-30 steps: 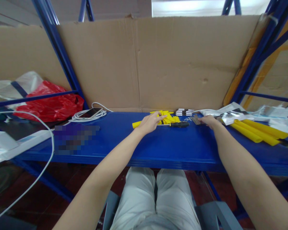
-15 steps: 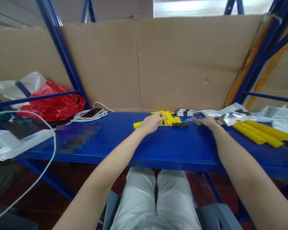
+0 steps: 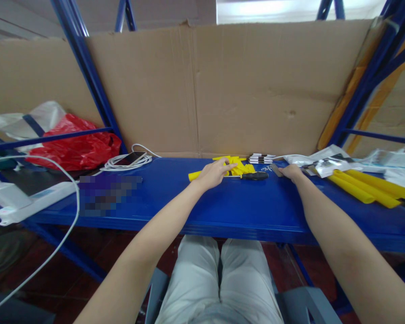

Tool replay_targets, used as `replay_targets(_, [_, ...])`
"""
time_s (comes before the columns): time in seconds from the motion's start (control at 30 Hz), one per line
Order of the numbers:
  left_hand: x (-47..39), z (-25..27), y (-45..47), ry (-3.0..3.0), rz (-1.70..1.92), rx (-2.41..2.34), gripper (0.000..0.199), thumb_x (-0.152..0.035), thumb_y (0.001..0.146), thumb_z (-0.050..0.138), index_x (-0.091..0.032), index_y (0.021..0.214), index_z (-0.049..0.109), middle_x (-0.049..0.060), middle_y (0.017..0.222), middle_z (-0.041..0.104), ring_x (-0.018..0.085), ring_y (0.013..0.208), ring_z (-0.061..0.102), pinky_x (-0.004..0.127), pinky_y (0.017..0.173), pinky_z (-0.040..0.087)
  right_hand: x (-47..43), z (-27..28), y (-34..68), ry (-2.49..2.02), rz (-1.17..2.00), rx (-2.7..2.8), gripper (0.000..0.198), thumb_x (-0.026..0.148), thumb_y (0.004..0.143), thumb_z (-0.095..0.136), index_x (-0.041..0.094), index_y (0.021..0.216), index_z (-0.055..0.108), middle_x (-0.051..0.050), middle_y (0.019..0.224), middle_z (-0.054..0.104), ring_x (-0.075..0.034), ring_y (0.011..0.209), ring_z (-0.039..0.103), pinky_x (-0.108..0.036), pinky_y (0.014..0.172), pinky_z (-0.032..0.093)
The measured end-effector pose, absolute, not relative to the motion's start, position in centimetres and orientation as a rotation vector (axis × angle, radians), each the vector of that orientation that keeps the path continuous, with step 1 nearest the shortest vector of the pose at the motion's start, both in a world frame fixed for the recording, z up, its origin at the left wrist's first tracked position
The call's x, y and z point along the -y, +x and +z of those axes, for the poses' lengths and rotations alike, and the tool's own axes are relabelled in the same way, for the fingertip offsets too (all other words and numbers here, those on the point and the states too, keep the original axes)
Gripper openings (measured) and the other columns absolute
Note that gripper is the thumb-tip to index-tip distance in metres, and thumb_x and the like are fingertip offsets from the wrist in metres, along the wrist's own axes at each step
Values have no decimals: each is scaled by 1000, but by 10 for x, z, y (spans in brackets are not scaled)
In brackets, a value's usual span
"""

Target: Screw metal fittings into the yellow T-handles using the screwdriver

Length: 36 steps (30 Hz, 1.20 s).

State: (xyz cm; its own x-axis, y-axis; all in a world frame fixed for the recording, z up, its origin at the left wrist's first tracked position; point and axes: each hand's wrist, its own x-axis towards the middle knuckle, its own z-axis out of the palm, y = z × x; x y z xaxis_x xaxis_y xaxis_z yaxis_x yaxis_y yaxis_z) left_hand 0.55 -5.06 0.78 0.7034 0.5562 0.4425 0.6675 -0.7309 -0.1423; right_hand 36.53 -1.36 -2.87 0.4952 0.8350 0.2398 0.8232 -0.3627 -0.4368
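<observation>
My left hand (image 3: 212, 174) lies over a yellow tube-like piece (image 3: 194, 175), its fingers stretched to the right and apart. Just beyond those fingertips is a heap of small yellow pieces (image 3: 240, 167). A screwdriver (image 3: 254, 176) with a black handle rests in front of the heap, its shaft pointing at my left hand. Further right, my right hand (image 3: 291, 172) has its fingers closed at a flat grey metal piece (image 3: 276, 170) on the table; the fingertips are partly hidden. Tiny silvery parts (image 3: 266, 168) are scattered beside that piece.
White-and-black strips (image 3: 260, 158) lie at the back by the cardboard (image 3: 243, 90). Yellow tubes (image 3: 367, 186) and silvery plastic bags (image 3: 334, 164) sit at right. A phone (image 3: 131, 158), white cable, power strip (image 3: 37, 202) and red bag (image 3: 77, 141) are at left.
</observation>
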Motion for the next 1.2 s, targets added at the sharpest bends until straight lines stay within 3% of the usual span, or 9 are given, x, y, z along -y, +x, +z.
replay_targets(0.2, [50,7,6,-2626,-541,968,57,-8,95,42,-32,145,55,8,136,56,21,114,62,32,91,54,20,-22,355,-2423,-13,1408,38,28,93,53,2,113,71,-27,120,69,-34,121,63,-39,94,52])
replay_targets(0.5, [51,7,7,-2630,-544,952,55,-8,95,42,-30,144,55,8,136,57,22,115,62,33,92,54,32,-7,335,-2206,-204,1538,32,21,89,46,10,103,74,-22,106,73,-32,109,68,-37,89,51])
replay_targets(0.7, [48,5,7,-2634,-567,917,55,-10,96,42,-31,145,54,8,135,57,21,113,63,31,90,54,33,0,296,-1706,-379,1786,46,23,87,51,13,130,63,-18,128,68,-32,119,63,-46,101,50])
replay_targets(0.93, [43,2,5,-2628,-610,852,59,-10,96,42,-34,149,49,6,135,58,20,119,61,32,94,54,52,3,243,-1381,-477,2176,67,17,88,47,20,154,40,-14,153,49,-30,141,45,-61,113,35])
replay_targets(1.03, [43,2,5,-2636,-618,828,57,-10,96,42,-34,148,50,6,137,57,20,121,60,33,96,53,56,3,232,-1286,-497,2298,73,7,81,48,24,151,46,-12,152,51,-29,142,44,-64,114,31])
replay_targets(1.2, [45,3,6,-2666,-622,792,53,-12,97,43,-32,145,53,7,136,58,21,121,61,34,98,53,56,4,231,-1227,-533,2387,61,3,79,46,23,134,64,-14,140,62,-29,137,50,-62,112,33])
